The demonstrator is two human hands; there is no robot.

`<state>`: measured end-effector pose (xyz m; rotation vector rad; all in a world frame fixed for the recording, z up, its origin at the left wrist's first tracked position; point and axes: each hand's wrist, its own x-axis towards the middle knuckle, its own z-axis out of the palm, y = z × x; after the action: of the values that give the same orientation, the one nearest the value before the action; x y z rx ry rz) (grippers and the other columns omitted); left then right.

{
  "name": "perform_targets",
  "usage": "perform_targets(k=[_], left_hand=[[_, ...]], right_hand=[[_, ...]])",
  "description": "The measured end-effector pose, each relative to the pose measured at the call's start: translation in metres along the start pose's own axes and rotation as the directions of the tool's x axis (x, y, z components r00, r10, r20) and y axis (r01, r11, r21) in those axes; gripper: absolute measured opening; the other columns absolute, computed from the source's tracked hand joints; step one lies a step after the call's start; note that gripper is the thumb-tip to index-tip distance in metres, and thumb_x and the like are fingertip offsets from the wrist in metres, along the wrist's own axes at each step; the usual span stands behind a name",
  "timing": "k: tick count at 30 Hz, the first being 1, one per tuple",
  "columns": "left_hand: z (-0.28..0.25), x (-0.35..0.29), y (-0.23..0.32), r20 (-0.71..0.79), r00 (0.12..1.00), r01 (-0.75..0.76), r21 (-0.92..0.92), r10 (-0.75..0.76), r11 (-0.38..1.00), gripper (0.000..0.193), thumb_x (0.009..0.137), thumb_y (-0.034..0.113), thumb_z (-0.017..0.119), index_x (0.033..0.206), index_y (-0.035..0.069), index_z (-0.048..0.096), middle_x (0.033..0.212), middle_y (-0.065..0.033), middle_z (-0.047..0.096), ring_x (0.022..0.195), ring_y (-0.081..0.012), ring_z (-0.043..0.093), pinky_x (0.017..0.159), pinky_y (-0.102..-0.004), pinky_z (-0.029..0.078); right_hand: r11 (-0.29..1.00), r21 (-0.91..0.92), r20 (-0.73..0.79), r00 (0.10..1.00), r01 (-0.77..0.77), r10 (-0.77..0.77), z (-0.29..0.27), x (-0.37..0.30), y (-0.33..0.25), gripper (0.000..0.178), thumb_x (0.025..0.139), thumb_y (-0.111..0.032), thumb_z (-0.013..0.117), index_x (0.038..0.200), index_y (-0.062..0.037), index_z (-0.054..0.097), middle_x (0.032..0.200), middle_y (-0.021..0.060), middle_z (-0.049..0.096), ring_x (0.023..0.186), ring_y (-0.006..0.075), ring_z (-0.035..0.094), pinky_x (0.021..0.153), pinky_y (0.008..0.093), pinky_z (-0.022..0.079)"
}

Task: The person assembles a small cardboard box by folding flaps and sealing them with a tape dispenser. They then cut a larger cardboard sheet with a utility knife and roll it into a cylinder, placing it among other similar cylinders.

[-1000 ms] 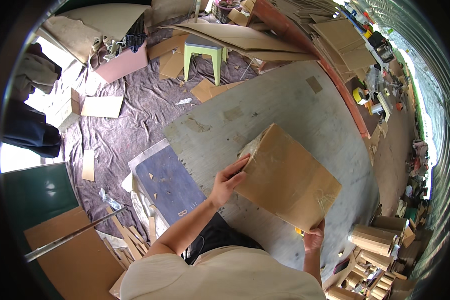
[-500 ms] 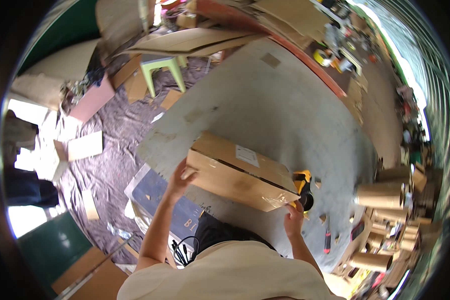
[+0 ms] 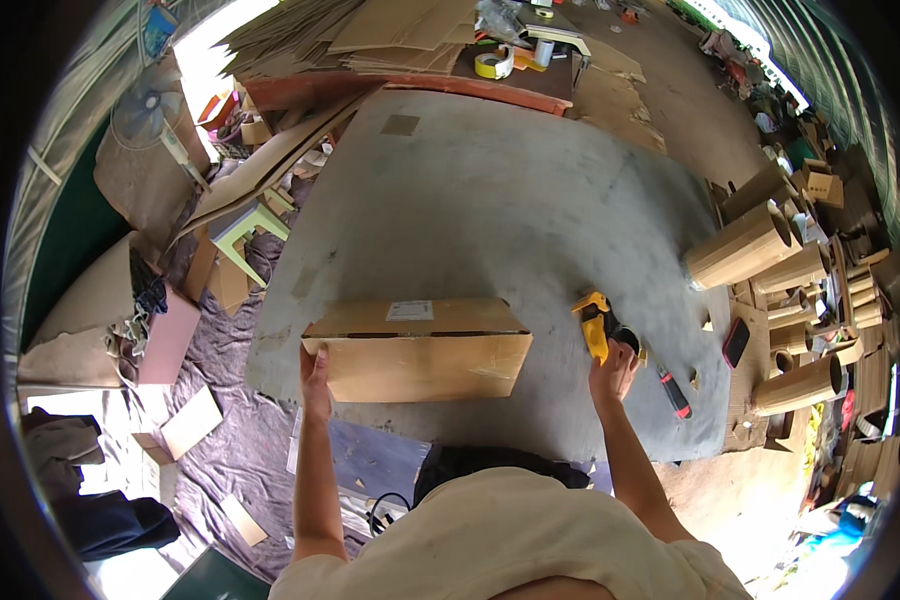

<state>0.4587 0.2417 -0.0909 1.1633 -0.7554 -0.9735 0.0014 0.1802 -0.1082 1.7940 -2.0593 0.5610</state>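
Left of centre in the frame, the box [image 3: 420,368] sits near the table's [image 3: 490,210] left edge, its left end gripped by the left hand [image 3: 316,383]. Bare surface spreads above it and rightward to the dispenser [image 3: 596,330], grasped by the right hand [image 3: 615,375]; then come a tool [image 3: 675,394] and a phone [image 3: 737,343] by the right edge. The box is brown, white-labelled on top, dark-seamed. Half a second ago it slanted, with both hands on it.
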Motion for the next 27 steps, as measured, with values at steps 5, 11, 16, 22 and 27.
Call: perform_targets(k=[5, 11, 16, 22, 27], left_hand=[[0.057, -0.035, -0.01, 0.147, 0.985, 0.088, -0.004, -0.086, 0.996, 0.059, 0.088, 0.035, 0.052, 0.133, 0.004, 0.03, 0.131, -0.0085, 0.038, 0.122, -0.0182, 0.033, 0.102, -0.0326, 0.024], [0.089, -0.073, -0.015, 0.268, 0.955, 0.167, -0.13, -0.127, 0.977, 0.07, 0.083, 0.042, 0.056, 0.135, 0.005, 0.028, 0.135, -0.0075, 0.034, 0.126, -0.0193, 0.029, 0.104, -0.034, 0.02], [0.115, -0.105, -0.013, 0.303, 0.945, 0.181, -0.179, -0.12, 0.967, 0.073, 0.08, 0.045, 0.059, 0.134, 0.005, 0.03, 0.135, -0.007, 0.036, 0.126, -0.0201, 0.03, 0.105, -0.0353, 0.019], [0.12, -0.132, -0.01, 0.248, 0.968, 0.098, -0.261, -0.031, 0.96, 0.069, 0.079, 0.048, 0.06, 0.13, 0.007, 0.037, 0.134, -0.007, 0.038, 0.126, -0.0206, 0.032, 0.104, -0.0359, 0.021], [0.126, -0.133, -0.012, 0.253, 0.966, 0.001, -0.217, 0.056, 0.976, 0.06, 0.085, 0.044, 0.051, 0.13, 0.007, 0.037, 0.133, -0.0083, 0.039, 0.125, -0.0209, 0.033, 0.104, -0.0358, 0.022]], right_hand=[[-0.31, 0.428, 0.898, 0.439, -0.849, 0.036, -0.022, 0.012, -0.036, 0.028, 0.084, -0.045, 0.053, 0.088, -0.0171, 0.053, 0.075, -0.0028, 0.05, 0.072, 0.0083, 0.049, 0.07, 0.0293, 0.041], [-0.195, 0.427, 0.895, 0.443, -0.883, -0.045, -0.075, -0.01, 0.032, 0.052, 0.077, -0.045, 0.049, 0.119, -0.0141, 0.05, 0.112, 0.0047, 0.054, 0.104, 0.0167, 0.05, 0.089, 0.0362, 0.038], [-0.23, 0.677, 0.705, 0.706, -0.699, -0.066, -0.101, -0.065, 0.069, 0.06, 0.073, -0.039, 0.055, 0.123, -0.0094, 0.044, 0.119, 0.007, 0.05, 0.112, 0.0173, 0.045, 0.095, 0.0357, 0.032], [-0.416, 0.569, 0.709, 0.68, -0.709, -0.187, -0.141, -0.083, 0.079, 0.068, 0.072, -0.038, 0.058, 0.126, -0.0023, 0.036, 0.126, 0.0107, 0.044, 0.118, 0.0211, 0.039, 0.102, 0.0331, 0.024], [-0.406, 0.602, 0.684, 0.706, -0.688, -0.182, -0.133, -0.09, 0.084, 0.068, 0.074, -0.035, 0.055, 0.129, -0.0011, 0.035, 0.127, 0.0119, 0.043, 0.12, 0.0214, 0.037, 0.102, 0.0341, 0.023]])
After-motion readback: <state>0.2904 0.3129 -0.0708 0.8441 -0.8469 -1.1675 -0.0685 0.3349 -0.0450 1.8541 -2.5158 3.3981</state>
